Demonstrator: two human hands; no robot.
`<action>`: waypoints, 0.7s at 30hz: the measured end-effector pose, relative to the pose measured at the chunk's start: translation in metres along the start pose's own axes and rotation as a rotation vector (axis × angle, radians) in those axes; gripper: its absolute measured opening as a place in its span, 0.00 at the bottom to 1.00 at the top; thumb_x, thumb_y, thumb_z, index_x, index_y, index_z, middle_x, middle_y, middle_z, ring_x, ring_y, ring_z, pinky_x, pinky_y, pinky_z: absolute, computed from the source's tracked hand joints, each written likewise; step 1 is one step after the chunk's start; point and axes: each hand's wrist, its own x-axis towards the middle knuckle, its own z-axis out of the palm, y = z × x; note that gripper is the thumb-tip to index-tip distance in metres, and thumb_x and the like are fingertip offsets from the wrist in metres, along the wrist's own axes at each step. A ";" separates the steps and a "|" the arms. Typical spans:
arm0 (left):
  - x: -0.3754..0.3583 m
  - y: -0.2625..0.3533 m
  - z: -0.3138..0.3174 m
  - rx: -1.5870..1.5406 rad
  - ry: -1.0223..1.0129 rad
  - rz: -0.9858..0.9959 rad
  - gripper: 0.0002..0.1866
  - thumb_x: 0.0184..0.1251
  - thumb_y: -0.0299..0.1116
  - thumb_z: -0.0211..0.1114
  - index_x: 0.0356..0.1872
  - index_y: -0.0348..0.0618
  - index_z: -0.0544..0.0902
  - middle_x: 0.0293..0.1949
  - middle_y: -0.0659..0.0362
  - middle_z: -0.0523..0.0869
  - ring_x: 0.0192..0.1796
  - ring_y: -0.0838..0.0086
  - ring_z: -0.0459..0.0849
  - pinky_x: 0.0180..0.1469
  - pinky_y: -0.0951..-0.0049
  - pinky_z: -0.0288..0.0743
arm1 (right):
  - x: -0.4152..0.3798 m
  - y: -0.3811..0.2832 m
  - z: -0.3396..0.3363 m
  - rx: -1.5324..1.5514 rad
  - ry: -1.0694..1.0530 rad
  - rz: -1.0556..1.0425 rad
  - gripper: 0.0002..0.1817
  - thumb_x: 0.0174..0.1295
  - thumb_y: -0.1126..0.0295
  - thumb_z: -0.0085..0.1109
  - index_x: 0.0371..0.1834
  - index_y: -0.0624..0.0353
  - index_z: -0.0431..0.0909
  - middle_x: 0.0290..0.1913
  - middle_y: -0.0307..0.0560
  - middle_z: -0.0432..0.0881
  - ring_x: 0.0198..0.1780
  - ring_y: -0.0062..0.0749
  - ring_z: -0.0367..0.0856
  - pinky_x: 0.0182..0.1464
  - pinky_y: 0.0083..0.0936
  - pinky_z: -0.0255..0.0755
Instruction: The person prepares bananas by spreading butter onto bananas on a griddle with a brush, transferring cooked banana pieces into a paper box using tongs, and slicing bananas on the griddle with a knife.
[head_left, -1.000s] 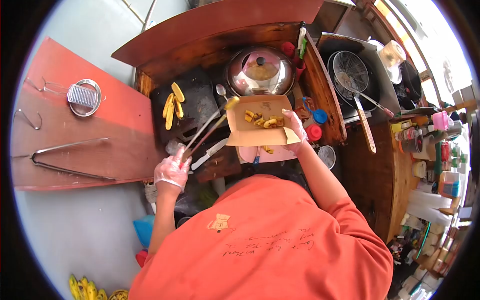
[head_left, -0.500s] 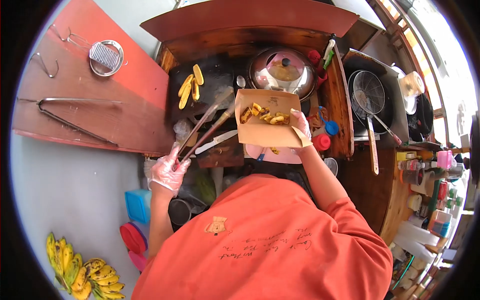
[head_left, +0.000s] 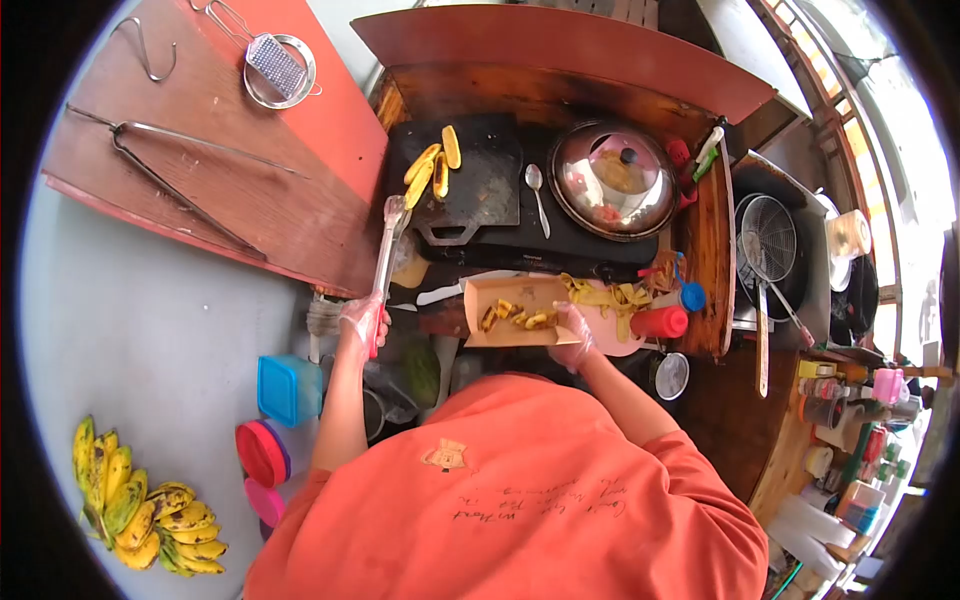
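Moved: both hands have come down and closer to the body since a moment ago; the box is lower now, and the tongs point up, not across.
Left hand: the left hand [head_left: 364, 320], in a clear glove, is closed around the handle end of the tongs [head_left: 386, 250], left of the middle of the frame.
Tongs: long and shiny, they reach up to the lower left corner of the black griddle [head_left: 470, 185]; the tips look close together.
Right hand: the right hand [head_left: 574, 337], also gloved, grips the right edge of the cardboard box [head_left: 515, 320], just under the middle of the frame.
Box: open and light brown, held near the front edge of the table [head_left: 700, 240], with fried banana pieces [head_left: 520, 318] inside.
Griddle: three yellow bananas [head_left: 432, 168] lie on its upper left part; a spoon [head_left: 537, 195] lies by its right side.
Lid: a round metal lid [head_left: 615, 180] sits to the right of the griddle.
Peels: banana peels [head_left: 610, 296] lie just right of the box, beside a red bottle [head_left: 660, 322].
Floor: a bunch of bananas [head_left: 140, 500] sits in the lower left of the frame.
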 end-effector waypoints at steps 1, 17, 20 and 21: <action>0.004 0.005 0.004 -0.015 -0.048 0.029 0.17 0.75 0.48 0.62 0.33 0.47 0.76 0.20 0.60 0.77 0.14 0.76 0.73 0.11 0.74 0.63 | -0.002 0.006 0.009 -0.021 0.018 0.026 0.25 0.61 0.52 0.57 0.59 0.49 0.72 0.52 0.47 0.82 0.51 0.43 0.84 0.54 0.41 0.80; 0.057 0.070 0.052 0.384 0.073 0.488 0.14 0.75 0.40 0.63 0.29 0.42 0.81 0.17 0.64 0.76 0.14 0.79 0.72 0.16 0.71 0.64 | 0.008 0.039 0.052 -0.376 0.307 -0.133 0.23 0.57 0.57 0.56 0.53 0.57 0.77 0.47 0.51 0.83 0.47 0.46 0.84 0.52 0.40 0.79; 0.058 0.078 0.054 0.902 0.348 1.001 0.16 0.75 0.41 0.62 0.30 0.41 0.83 0.18 0.64 0.78 0.16 0.77 0.74 0.19 0.73 0.67 | 0.035 0.050 0.023 -0.119 0.346 0.005 0.21 0.57 0.58 0.57 0.50 0.59 0.77 0.44 0.51 0.82 0.44 0.46 0.84 0.49 0.38 0.79; 0.052 0.085 0.063 0.903 0.345 1.002 0.16 0.75 0.41 0.62 0.30 0.41 0.83 0.18 0.64 0.78 0.16 0.77 0.74 0.19 0.73 0.67 | 0.039 0.053 0.019 -0.110 0.351 0.007 0.21 0.57 0.58 0.57 0.49 0.60 0.77 0.43 0.51 0.82 0.43 0.46 0.84 0.48 0.37 0.79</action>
